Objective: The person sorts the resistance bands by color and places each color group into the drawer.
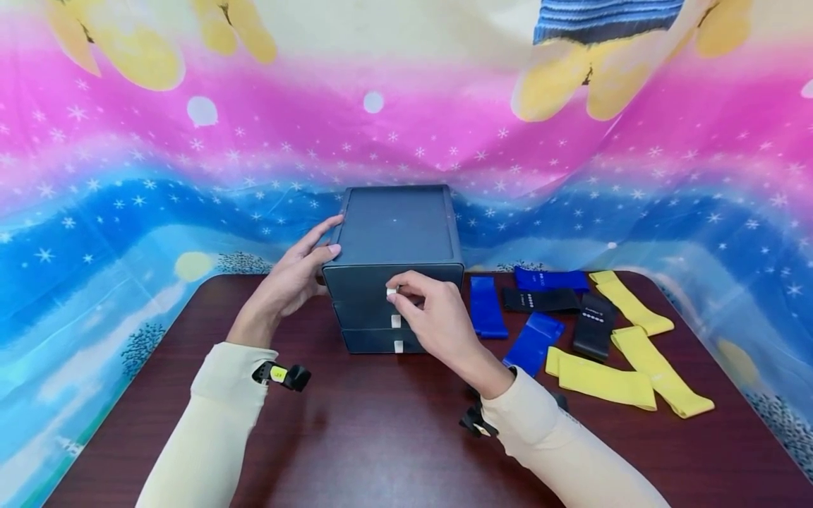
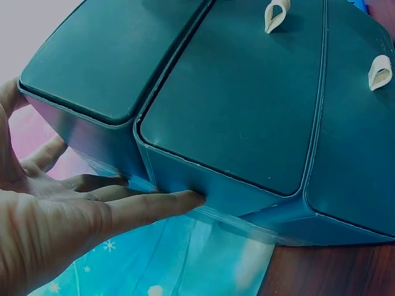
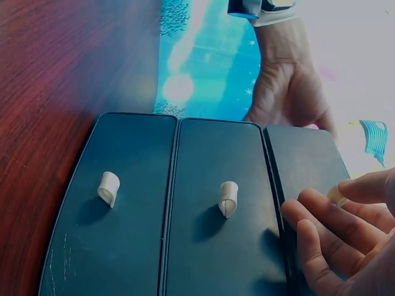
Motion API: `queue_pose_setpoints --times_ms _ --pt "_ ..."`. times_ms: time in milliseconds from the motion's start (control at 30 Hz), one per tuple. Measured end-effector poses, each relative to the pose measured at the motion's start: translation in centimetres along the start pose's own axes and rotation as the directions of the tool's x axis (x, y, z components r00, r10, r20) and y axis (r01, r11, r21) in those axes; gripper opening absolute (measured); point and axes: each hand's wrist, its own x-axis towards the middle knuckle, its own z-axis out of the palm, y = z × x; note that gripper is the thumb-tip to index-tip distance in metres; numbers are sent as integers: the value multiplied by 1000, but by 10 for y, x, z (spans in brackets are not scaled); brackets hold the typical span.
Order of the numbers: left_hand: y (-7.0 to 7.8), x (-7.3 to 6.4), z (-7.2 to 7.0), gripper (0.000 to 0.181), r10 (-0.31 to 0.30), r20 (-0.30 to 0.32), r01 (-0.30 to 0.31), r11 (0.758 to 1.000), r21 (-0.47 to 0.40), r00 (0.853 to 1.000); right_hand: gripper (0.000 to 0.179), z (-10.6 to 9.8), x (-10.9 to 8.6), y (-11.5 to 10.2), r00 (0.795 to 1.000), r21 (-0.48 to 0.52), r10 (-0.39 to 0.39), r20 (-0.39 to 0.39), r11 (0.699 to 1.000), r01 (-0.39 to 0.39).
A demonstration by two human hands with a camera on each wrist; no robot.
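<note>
A dark grey-blue box of three stacked drawers (image 1: 396, 226) stands at the back middle of the table, each drawer front bearing a white loop pull. My right hand (image 1: 438, 317) pinches the top drawer's pull (image 1: 391, 291) between thumb and forefinger. Below it, the middle pull (image 3: 228, 197) and the bottom pull (image 3: 109, 186) hang free. All three drawers sit flush in the right wrist view. Against the box's left side rests my left hand (image 1: 286, 282), its fingers extended; in the left wrist view one fingertip touches the side wall near the middle drawer.
To the right of the box, several flat fabric bands lie spread on the dark wood table (image 1: 368, 437): blue bands (image 1: 488, 307), black bands (image 1: 593, 328) and yellow bands (image 1: 603, 381). A patterned cloth (image 1: 305, 134) hangs behind the table.
</note>
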Motion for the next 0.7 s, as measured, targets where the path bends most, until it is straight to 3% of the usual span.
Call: queue_pose_setpoints --times_ms 567,700 --pt "2 0 -2 61 -22 -30 25 996 83 999 16 -9 -29 -12 997 20 -34 69 999 33" --pt "3 0 -4 62 -25 -5 25 996 85 1000 16 -11 -38 -16 996 32 -33 89 999 30"
